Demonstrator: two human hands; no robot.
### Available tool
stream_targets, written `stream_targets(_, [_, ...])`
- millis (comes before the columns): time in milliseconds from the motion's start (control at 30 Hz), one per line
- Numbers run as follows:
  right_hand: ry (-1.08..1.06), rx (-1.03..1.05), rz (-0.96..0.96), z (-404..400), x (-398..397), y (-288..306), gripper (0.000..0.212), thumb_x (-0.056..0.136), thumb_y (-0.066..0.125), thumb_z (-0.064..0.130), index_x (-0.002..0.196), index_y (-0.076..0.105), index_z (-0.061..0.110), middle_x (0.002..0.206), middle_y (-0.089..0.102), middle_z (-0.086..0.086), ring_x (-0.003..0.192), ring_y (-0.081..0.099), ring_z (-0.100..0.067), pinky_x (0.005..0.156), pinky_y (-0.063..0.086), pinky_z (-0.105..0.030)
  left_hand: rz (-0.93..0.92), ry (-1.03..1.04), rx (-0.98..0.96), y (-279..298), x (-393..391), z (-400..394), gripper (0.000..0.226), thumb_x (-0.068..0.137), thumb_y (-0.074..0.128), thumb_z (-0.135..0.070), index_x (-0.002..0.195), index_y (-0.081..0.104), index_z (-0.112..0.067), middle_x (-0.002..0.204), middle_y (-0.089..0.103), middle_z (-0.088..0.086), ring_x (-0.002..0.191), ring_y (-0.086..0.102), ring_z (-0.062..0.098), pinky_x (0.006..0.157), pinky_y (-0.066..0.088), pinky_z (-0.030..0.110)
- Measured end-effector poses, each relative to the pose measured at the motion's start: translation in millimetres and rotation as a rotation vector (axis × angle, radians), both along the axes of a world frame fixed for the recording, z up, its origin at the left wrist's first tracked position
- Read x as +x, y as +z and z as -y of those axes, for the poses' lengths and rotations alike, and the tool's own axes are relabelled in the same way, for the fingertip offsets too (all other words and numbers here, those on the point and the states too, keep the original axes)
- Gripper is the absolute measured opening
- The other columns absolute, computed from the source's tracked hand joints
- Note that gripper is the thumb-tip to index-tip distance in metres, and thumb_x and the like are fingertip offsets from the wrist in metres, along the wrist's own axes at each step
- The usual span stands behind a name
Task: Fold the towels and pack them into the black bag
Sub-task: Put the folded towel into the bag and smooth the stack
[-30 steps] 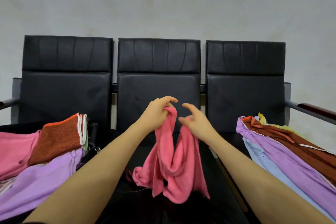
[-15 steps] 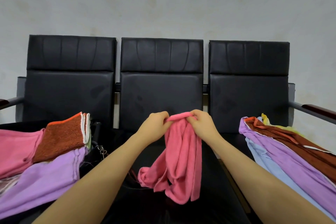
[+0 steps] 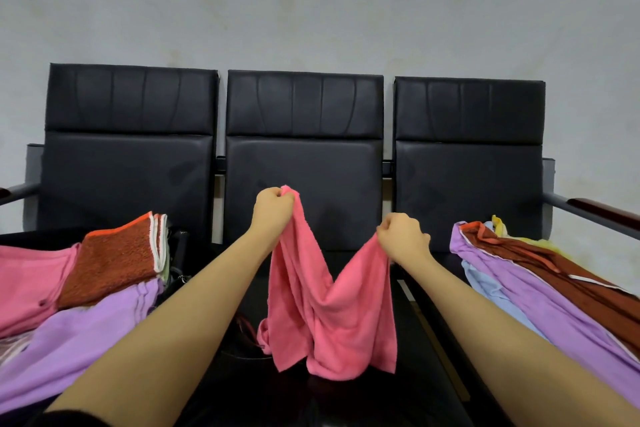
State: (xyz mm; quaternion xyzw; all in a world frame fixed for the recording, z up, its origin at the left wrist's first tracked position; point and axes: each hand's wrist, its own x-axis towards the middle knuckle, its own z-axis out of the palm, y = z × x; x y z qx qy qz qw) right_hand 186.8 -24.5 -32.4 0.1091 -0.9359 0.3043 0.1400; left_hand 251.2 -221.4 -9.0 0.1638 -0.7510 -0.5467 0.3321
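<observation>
both hands (image 3: 337, 224) pinch the pink towel's (image 3: 332, 308) top edge, no writing visible.

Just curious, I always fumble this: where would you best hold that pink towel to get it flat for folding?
By its top edge, pinching near the two corners from above. The left hand and the right hand each already grip a bunched part of the pink towel; it sags in a V between them and hangs crumpled below. Holding farther apart along that edge would probably let it hang flat.
</observation>
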Motion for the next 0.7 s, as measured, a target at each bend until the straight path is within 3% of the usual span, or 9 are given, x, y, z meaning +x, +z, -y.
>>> stream_targets(100, [0.014, -0.391, 0.162, -1.5, -1.6, 5.1, 0.019, 0.085, 0.054, 0.013, 0.070, 0.064, 0.018, 0.084, 0.063, -0.003, 0.090, 0.059, -0.027, 0.095, 0.043, -0.046, -0.011, -0.092, 0.003, 10.0, 1.1, 3.7, 0.015, 0.089, 0.045, -0.004, 0.087, 0.060, -0.007, 0.081, 0.056, 0.008, 0.075, 0.052, 0.019, 0.069, 0.044, 0.031])
stream_targets(200, [-0.037, -0.630, 0.203, -2.3, 1.1, 14.2, 0.012, 0.078, 0.060, 0.012, 0.069, 0.067, 0.015, 0.084, 0.065, -0.008, 0.088, 0.060, -0.031, 0.093, 0.046, -0.048, 0.012, -0.158, -0.131, 19.0, 6.1, 6.7, 0.041, 0.086, 0.043, 0.009, 0.124, 0.056, -0.003, 0.108, 0.059, 0.004, 0.098, 0.055, 0.017, 0.084, 0.047, 0.028])
stream_targets(267, [-0.062, -0.753, 0.188, -3.8, 1.1, 19.8, 0.009, 0.079, 0.061, 0.010, 0.073, 0.068, 0.007, 0.080, 0.062, -0.009, 0.082, 0.059, -0.030, 0.089, 0.047, -0.045, 0.025, -0.152, -0.220, 24.2, 9.3, 9.2, 0.048, 0.088, 0.043, 0.010, 0.133, 0.051, -0.003, 0.119, 0.057, 0.001, 0.112, 0.053, 0.014, 0.088, 0.042, 0.020])
stream_targets(367, [-0.036, -0.882, 0.136, -7.4, 0.9, 27.0, 0.012, 0.085, 0.059, 0.008, 0.078, 0.070, 0.009, 0.083, 0.064, -0.008, 0.080, 0.059, -0.025, 0.079, 0.049, -0.038, 0.014, -0.061, -0.248, 29.6, 8.4, 19.8, 0.042, 0.089, 0.046, 0.004, 0.128, 0.058, -0.007, 0.130, 0.058, 0.008, 0.122, 0.052, 0.020, 0.097, 0.041, 0.024])
stream_targets(433, [0.001, -0.912, 0.050, -9.2, 1.3, 30.5, 0.017, 0.090, 0.055, 0.009, 0.077, 0.066, 0.010, 0.078, 0.061, -0.005, 0.078, 0.056, -0.021, 0.067, 0.045, -0.029, -0.035, 0.044, -0.282, 33.6, 12.2, 22.4, 0.034, 0.092, 0.044, -0.002, 0.119, 0.065, -0.009, 0.120, 0.064, 0.008, 0.115, 0.057, 0.020, 0.090, 0.043, 0.024])
stream_targets(533, [0.025, -0.803, -0.138, -10.4, 8.0, 39.2, 0.020, 0.095, 0.047, 0.013, 0.085, 0.062, 0.004, 0.078, 0.057, 0.000, 0.077, 0.053, -0.015, 0.065, 0.038, -0.025, -0.108, 0.189, -0.406, 37.0, 19.4, 21.7, 0.031, 0.097, 0.038, -0.013, 0.109, 0.066, -0.020, 0.105, 0.067, 0.002, 0.097, 0.060, 0.020, 0.079, 0.046, 0.028])
stream_targets(600, [0.043, -0.760, -0.226, -11.1, 13.4, 47.7, 0.019, 0.096, 0.046, 0.014, 0.084, 0.059, 0.007, 0.077, 0.055, 0.008, 0.072, 0.051, -0.008, 0.059, 0.037, -0.013, -0.112, 0.248, -0.393, 42.2, 21.9, 20.4, 0.029, 0.099, 0.036, -0.020, 0.106, 0.064, -0.024, 0.101, 0.065, 0.000, 0.092, 0.058, 0.021, 0.076, 0.046, 0.032])
stream_targets(700, [0.056, -0.741, -0.295, -12.3, 17.1, 57.4, 0.018, 0.095, 0.047, 0.013, 0.082, 0.059, 0.008, 0.073, 0.052, 0.013, 0.067, 0.047, 0.000, 0.054, 0.034, -0.002, -0.144, 0.244, -0.300, 52.5, 20.0, 19.0, 0.027, 0.098, 0.039, -0.017, 0.112, 0.062, -0.015, 0.103, 0.065, 0.007, 0.094, 0.057, 0.021, 0.076, 0.040, 0.027])
